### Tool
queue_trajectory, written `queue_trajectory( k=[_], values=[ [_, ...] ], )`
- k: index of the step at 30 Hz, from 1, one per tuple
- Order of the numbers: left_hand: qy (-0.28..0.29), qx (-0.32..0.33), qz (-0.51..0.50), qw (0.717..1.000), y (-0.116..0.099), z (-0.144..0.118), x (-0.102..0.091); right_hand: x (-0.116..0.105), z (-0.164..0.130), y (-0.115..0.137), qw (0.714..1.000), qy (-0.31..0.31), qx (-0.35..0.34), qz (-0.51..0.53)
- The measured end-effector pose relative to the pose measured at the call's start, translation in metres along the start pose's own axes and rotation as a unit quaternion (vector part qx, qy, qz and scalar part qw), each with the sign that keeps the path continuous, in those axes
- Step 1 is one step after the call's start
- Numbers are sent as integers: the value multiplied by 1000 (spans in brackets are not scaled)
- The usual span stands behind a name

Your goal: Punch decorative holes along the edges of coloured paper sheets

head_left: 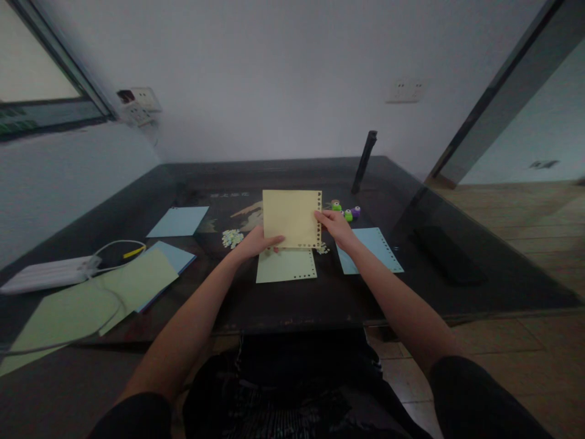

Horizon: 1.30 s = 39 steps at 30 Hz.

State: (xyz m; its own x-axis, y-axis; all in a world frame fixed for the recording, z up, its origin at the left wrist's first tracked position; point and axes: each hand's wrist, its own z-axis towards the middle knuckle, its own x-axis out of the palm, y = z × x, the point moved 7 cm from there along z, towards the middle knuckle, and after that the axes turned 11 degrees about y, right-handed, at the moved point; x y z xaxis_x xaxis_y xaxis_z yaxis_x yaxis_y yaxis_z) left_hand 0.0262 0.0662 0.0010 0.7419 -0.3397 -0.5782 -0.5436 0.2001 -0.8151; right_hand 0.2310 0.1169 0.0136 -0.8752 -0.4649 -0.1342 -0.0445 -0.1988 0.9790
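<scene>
Head camera: both hands pinch a yellow sheet [291, 217] above the table [329, 292], left hand [253, 244] closed on its bottom-left corner, right hand [333, 224] gripping its punched right edge.

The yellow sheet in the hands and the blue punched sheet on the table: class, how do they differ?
The yellow sheet is held up off the table by the left hand and right hand; the blue punched sheet lies flat, untouched. The yellow sheet is pale yellow, the other light blue. Holes run along the yellow sheet's right and bottom edges; the blue sheet's show along its right edge only. Both are punched paper.
</scene>
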Motion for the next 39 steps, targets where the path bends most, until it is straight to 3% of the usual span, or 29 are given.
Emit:
queue_trajectory(
  k=[7,12,15,21,25,30,39],
  values=[
    [52,-2,-60,997,1,-1,11,-1,0,0,1000,0,-18,18],
    [41,-9,-66,997,0,-1,7,-9,0,0,999,-41,-11,26],
    [-11,-11,-80,997,2,-1,-5,-14,0,-1,998,-54,-5,27],
    [-186,-24,-166,968,23,-6,-34,-25,3,-10,997,-70,-13,-20],
    [-213,-25,-203,955,32,-5,-36,-26,5,-15,992,-63,-27,-110],
    [-191,-9,-198,961,24,-3,-29,-24,8,-14,957,-83,-38,-276],
    [-162,5,-187,969,11,-4,-17,9,21,-20,882,-31,34,-469]
  ],
)
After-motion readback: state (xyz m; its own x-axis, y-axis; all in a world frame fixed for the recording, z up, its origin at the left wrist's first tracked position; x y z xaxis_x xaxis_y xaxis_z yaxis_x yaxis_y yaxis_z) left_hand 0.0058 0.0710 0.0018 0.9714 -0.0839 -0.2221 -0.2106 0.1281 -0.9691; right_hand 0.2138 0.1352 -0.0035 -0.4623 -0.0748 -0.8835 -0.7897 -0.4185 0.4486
